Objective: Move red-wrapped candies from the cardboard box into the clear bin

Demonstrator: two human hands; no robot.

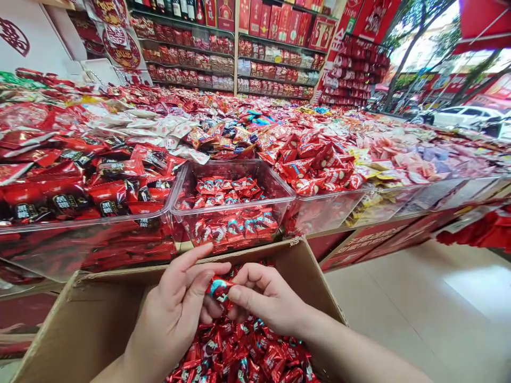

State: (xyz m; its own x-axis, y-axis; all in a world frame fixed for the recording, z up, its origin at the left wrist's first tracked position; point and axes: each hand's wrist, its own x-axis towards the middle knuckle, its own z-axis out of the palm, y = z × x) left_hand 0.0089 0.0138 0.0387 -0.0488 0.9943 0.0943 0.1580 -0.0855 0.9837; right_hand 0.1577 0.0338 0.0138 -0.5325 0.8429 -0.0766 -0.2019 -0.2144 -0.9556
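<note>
- While our left hand (171, 314) grasps one end of a small red and blue wrapped candy (220, 290) between thumb and fingers, its index finger stretches up and away.
- Our right hand (271, 298) pinches the other end between thumb and curled forefinger, so we have the candy in both hands.
- We hold that candy above an open cardboard box (104, 319), near its far wall.
- Below our hands, a heap of similar candies (255, 348) lies inside the box.
- Just beyond the box we see a clear plastic bin (231, 206), partly filled with red and blue candies (225, 194).
- To its left we see red and black packets (106, 199); to its right, piled glossy red packets (315, 165).
</note>
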